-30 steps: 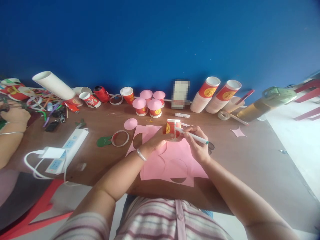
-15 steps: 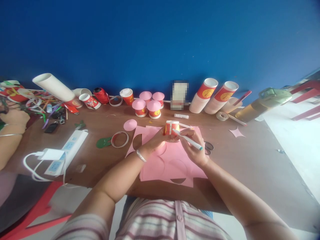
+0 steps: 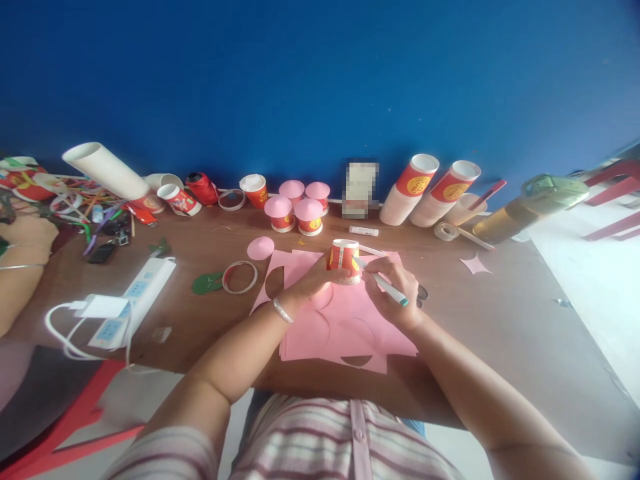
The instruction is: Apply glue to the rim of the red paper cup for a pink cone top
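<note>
My left hand (image 3: 320, 279) is closed around the left side of a red paper cup (image 3: 345, 257) with a pale strip down its front and a yellow print. In my right hand (image 3: 397, 293) is a white marker (image 3: 385, 285) with a green end, its tip close to the cup's right side; whether it touches I cannot tell. Both hands are over a stack of pink paper sheets (image 3: 330, 340) with round cut-outs. Partly hidden behind my right hand are scissors (image 3: 423, 293). A second slim white stick (image 3: 373, 251) lies just behind the cup.
Several red cups with pink cone tops (image 3: 309, 211) stand behind the paper. Stacked cups (image 3: 411, 190) lean at the wall, near a tape roll (image 3: 446, 231) and a bottle (image 3: 525, 207). At left are a power strip (image 3: 133, 303), a tape ring (image 3: 240, 277) and another person's hand (image 3: 30, 233).
The marker tip has moved right, from the cup's pale strip to its right side. My right hand has shifted slightly right, covering more of the scissors. The left hand still holds the cup.
</note>
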`<move>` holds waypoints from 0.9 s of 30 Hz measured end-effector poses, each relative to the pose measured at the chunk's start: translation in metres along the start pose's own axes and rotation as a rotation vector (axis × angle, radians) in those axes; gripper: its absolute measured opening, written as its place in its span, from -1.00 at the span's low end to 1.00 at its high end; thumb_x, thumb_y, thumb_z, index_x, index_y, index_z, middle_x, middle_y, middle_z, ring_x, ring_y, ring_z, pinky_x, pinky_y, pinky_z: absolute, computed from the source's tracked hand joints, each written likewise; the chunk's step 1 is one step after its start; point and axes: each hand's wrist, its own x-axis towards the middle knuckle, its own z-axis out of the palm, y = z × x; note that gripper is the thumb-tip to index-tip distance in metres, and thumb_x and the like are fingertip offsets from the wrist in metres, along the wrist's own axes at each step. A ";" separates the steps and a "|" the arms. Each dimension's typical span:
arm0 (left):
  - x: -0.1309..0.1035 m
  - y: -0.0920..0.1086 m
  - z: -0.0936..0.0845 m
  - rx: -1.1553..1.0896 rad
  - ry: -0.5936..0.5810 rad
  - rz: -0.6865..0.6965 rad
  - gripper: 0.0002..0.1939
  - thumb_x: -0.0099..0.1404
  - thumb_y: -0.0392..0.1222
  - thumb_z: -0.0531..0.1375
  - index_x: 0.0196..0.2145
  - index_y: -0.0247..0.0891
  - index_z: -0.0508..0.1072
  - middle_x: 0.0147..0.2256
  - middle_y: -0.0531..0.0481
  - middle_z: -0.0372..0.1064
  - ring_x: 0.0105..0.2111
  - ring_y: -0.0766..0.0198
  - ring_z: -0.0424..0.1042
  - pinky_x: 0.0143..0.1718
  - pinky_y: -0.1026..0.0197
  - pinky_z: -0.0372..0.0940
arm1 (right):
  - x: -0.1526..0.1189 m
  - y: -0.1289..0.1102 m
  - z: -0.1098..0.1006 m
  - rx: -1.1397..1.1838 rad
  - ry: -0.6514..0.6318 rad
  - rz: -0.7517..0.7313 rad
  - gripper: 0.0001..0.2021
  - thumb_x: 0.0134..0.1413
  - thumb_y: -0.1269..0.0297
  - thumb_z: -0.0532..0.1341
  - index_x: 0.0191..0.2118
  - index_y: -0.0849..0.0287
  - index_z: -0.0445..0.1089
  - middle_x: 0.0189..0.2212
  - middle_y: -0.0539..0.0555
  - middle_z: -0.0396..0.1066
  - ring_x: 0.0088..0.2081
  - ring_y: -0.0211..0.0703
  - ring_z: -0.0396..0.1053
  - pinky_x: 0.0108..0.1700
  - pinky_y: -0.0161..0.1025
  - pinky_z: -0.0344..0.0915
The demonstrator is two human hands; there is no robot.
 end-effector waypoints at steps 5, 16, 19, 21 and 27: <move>-0.001 0.003 0.004 0.031 0.008 -0.001 -0.65 0.09 -0.18 0.44 -0.21 -0.21 0.44 -0.34 0.04 0.38 -0.31 0.25 0.37 -0.24 0.15 0.29 | -0.006 0.004 0.003 -0.044 -0.028 -0.073 -0.82 0.20 0.45 0.27 -0.13 0.04 0.39 -0.37 0.01 0.53 -0.37 -0.17 0.53 -0.37 -0.25 0.41; -0.001 0.006 0.004 0.060 -0.020 -0.027 -0.66 0.09 -0.10 0.45 -0.31 -0.26 0.41 -0.36 0.02 0.32 -0.34 0.29 0.32 -0.29 0.19 0.27 | -0.003 0.004 0.003 -0.046 -0.029 -0.108 -0.78 0.17 0.52 0.25 -0.12 0.07 0.40 -0.38 -0.02 0.52 -0.38 -0.21 0.51 -0.35 -0.29 0.40; -0.002 0.003 0.001 0.083 -0.009 -0.039 -0.65 0.12 -0.09 0.44 -0.26 -0.27 0.42 -0.33 0.02 0.33 -0.31 0.32 0.33 -0.27 0.23 0.28 | -0.004 0.005 0.004 -0.065 -0.029 -0.100 -0.81 0.19 0.50 0.25 -0.14 0.07 0.40 -0.38 -0.02 0.52 -0.37 -0.21 0.51 -0.35 -0.29 0.40; -0.001 0.001 -0.001 0.087 0.001 -0.033 -0.65 0.12 -0.10 0.45 -0.24 -0.26 0.42 -0.32 0.02 0.33 -0.31 0.32 0.33 -0.27 0.25 0.28 | -0.005 0.005 0.004 -0.075 -0.034 -0.096 -0.83 0.18 0.48 0.26 -0.16 0.08 0.39 -0.38 -0.01 0.52 -0.37 -0.21 0.52 -0.35 -0.29 0.40; 0.000 0.000 -0.002 0.068 0.002 -0.018 -0.68 0.11 -0.13 0.45 -0.27 -0.25 0.44 -0.35 0.03 0.35 -0.35 0.32 0.33 -0.30 0.23 0.29 | -0.002 0.002 0.002 -0.045 -0.045 -0.098 -0.83 0.17 0.51 0.24 -0.20 0.09 0.35 -0.42 -0.04 0.49 -0.43 -0.25 0.47 -0.35 -0.31 0.39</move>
